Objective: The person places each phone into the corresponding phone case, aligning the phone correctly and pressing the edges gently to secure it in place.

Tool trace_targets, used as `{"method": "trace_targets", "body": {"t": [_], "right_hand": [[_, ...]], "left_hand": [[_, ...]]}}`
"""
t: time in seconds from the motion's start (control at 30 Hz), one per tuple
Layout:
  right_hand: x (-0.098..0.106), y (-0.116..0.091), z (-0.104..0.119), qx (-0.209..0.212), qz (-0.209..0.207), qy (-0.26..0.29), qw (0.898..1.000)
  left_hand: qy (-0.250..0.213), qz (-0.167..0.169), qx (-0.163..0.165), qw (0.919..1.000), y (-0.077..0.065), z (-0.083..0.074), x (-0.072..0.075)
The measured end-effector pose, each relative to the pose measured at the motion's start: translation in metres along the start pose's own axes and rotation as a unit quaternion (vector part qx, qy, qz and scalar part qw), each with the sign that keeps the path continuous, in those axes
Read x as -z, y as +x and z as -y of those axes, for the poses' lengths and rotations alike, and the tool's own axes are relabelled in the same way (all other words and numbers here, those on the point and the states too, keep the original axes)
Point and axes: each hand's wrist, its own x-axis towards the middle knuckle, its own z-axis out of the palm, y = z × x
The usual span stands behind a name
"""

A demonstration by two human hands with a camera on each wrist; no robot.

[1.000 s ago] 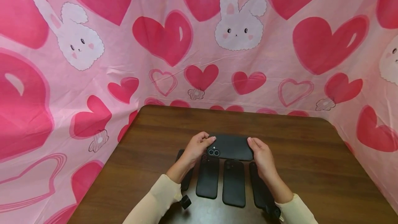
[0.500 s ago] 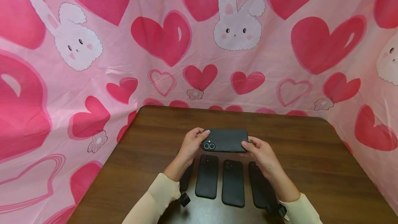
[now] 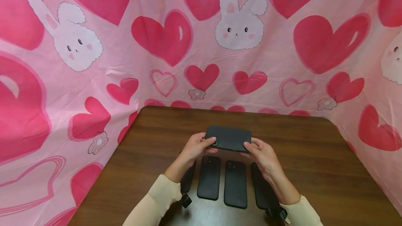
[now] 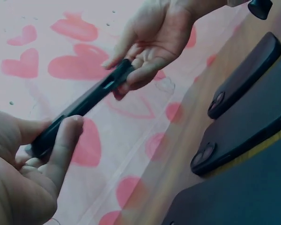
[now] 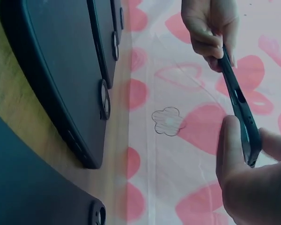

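A black phone case (image 3: 230, 138) lies sideways between both hands, above the far ends of a row of similar cases. My left hand (image 3: 196, 146) pinches its left end, the thumb lying partly over the camera rings. At the other end, my right hand (image 3: 262, 154) grips the edge between thumb and fingers. In the left wrist view the case (image 4: 79, 105) shows edge-on with a slot in its side. The right wrist view also shows the case (image 5: 236, 93) from its edge, one hand at each end.
Several black cases stand in a row on the brown wooden table (image 3: 301, 152), among them one in the middle (image 3: 235, 184) and one left of it (image 3: 208, 179). The outer ones are partly hidden by my arms. A pink heart-patterned cloth (image 3: 207, 55) hangs behind the table.
The held case has risen away from the row and tilted. My left thumb has slid down over the camera rings, and my right thumb has moved from the top edge to the lower right corner.
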Motion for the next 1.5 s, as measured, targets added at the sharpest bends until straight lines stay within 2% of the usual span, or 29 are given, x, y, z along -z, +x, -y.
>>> {"method": "trace_targets", "body": {"t": [0.1, 0.2, 0.37, 0.5, 0.67, 0.77, 0.87, 1.03, 1.2, 1.33, 1.5], "right_hand": [[0.0, -0.002, 0.001, -0.009, 0.028, -0.022, 0.999], [0.0, -0.003, 0.0, -0.006, 0.047, 0.0, 0.999], [0.001, -0.002, -0.001, 0.005, 0.071, 0.06, 0.996], [0.003, -0.003, 0.0, 0.012, 0.095, 0.066, 0.993], [0.01, -0.001, 0.001, 0.016, 0.146, 0.077, 0.986], [0.013, 0.001, 0.002, 0.02, 0.147, 0.084, 0.985], [0.013, 0.001, 0.001, 0.021, 0.132, 0.101, 0.986], [0.006, -0.001, -0.003, 0.016, 0.113, 0.155, 0.981], [-0.004, -0.002, -0.003, 0.036, 0.097, 0.176, 0.979], [-0.011, -0.003, -0.004, 0.029, 0.1, 0.138, 0.985], [-0.011, -0.001, -0.003, -0.003, 0.084, 0.003, 0.996]], "left_hand": [[-0.007, -0.028, -0.011, 0.9995, -0.001, 0.0, -0.002], [-0.006, -0.031, -0.018, 0.9993, -0.002, -0.002, -0.004], [-0.001, -0.016, -0.024, 0.9996, 0.0, -0.001, -0.002], [-0.008, -0.001, -0.027, 0.9996, 0.001, 0.001, 0.001], [-0.014, 0.027, -0.043, 0.9986, 0.002, 0.003, 0.004], [-0.016, 0.036, -0.047, 0.9981, 0.002, 0.003, 0.005], [-0.032, 0.036, -0.045, 0.9978, 0.003, 0.003, 0.003], [-0.067, 0.046, -0.042, 0.9959, 0.006, 0.002, -0.002], [-0.061, 0.061, -0.022, 0.996, 0.009, 0.0, -0.008], [-0.043, 0.067, -0.012, 0.9968, 0.009, 0.003, -0.014], [-0.017, 0.044, -0.018, 0.9987, 0.009, 0.009, -0.021]]}}
